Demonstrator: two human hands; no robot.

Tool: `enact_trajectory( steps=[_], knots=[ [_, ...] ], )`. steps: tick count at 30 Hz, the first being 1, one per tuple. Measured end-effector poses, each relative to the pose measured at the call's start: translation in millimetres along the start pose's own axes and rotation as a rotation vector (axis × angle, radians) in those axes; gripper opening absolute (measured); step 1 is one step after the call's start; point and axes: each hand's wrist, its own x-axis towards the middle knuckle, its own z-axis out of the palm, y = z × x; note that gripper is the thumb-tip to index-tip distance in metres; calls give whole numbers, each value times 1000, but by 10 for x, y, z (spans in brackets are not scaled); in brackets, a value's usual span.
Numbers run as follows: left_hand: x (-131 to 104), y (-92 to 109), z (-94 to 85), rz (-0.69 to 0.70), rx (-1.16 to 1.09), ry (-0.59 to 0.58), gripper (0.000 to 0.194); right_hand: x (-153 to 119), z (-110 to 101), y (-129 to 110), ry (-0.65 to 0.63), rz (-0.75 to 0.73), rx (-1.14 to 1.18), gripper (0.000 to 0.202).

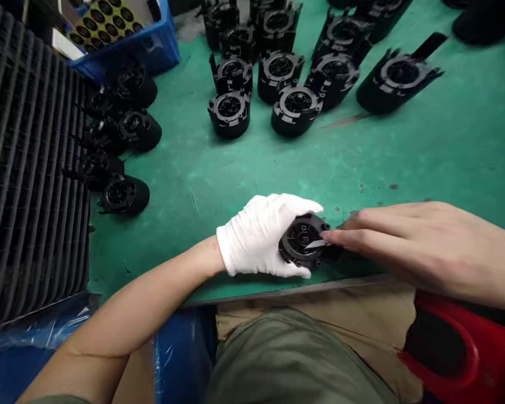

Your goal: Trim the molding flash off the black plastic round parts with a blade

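Observation:
My left hand, in a white glove, is wrapped round a black round plastic housing near the front edge of the table. The housing's open, ribbed face is turned up towards me. Bare, my right hand comes in from the right with its fingers pinched on a small knife. The pale pointed blade reaches over the inside of the housing; its handle is hidden by the fingers. Whether the tip touches the plastic I cannot tell.
Several similar black housings stand at the back of the green table. More housings lie at the left beside a stack of black ribbed trays. A blue bin holds round black stickers. A red stool is below right.

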Motion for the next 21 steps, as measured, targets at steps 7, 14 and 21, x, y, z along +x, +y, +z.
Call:
enact_trajectory(
  steps=[7,14,21],
  knots=[
    [-2,12,-28,-44,-29,-40,100,136,-162,-19,-85,-31,33,54],
    [13,14,-29,-77,-46,-56,99,169,-174,-12,-23,-67,12,50],
    [58,34,-35,-182,-78,-109,100,42,-79,-146,102,-30,-192,60]
  ],
)
